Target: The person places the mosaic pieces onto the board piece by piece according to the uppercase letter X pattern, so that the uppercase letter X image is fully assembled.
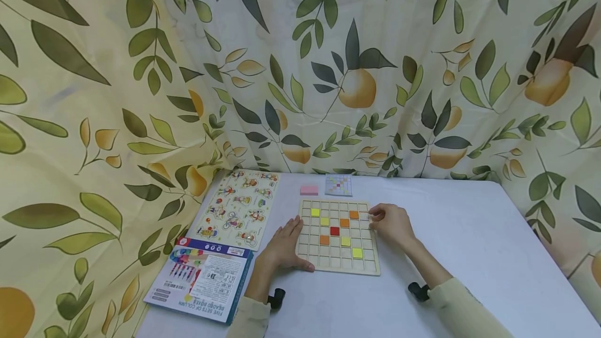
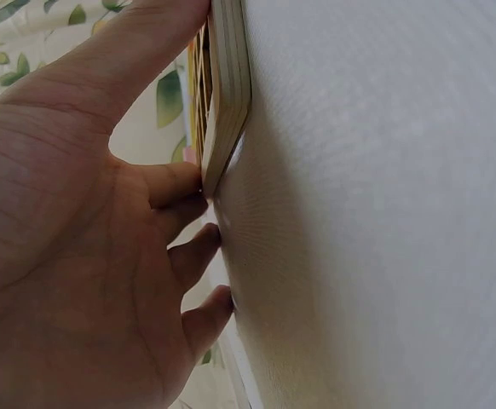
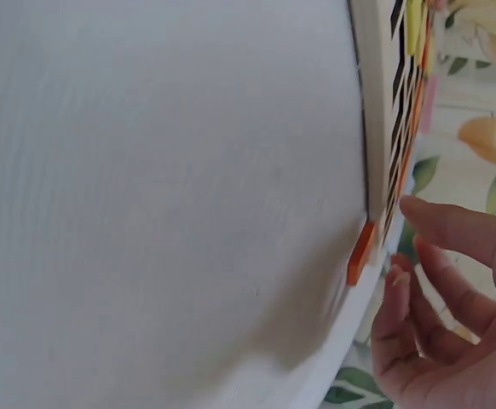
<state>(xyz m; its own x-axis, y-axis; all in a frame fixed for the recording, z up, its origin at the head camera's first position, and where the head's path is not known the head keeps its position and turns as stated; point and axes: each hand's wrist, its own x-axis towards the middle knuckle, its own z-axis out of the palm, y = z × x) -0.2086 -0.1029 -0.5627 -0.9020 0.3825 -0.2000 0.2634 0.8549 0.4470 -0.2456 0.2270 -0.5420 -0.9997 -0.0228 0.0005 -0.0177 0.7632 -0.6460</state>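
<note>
Hands at a square wooden grid board (image 1: pixel 339 270) on the white table (image 1: pixel 469 244).

Left hand (image 1: pixel 284 246) lies with straight fingers against the board's left edge, steadying it; right hand (image 1: pixel 392 223), fingers loosely bent, sits at the right edge beside a small orange square tile (image 3: pixel 360 253) on the table, seemingly not yet gripped. Nine coloured tiles fill cells; most cells remain empty, so the pattern looks barely begun. Beyond lie a small pattern card (image 1: pixel 338 185), a pink block (image 1: pixel 309 190), a cartoon puzzle board (image 1: pixel 239 207) and a blue-edged box (image 1: pixel 199 278).
</note>
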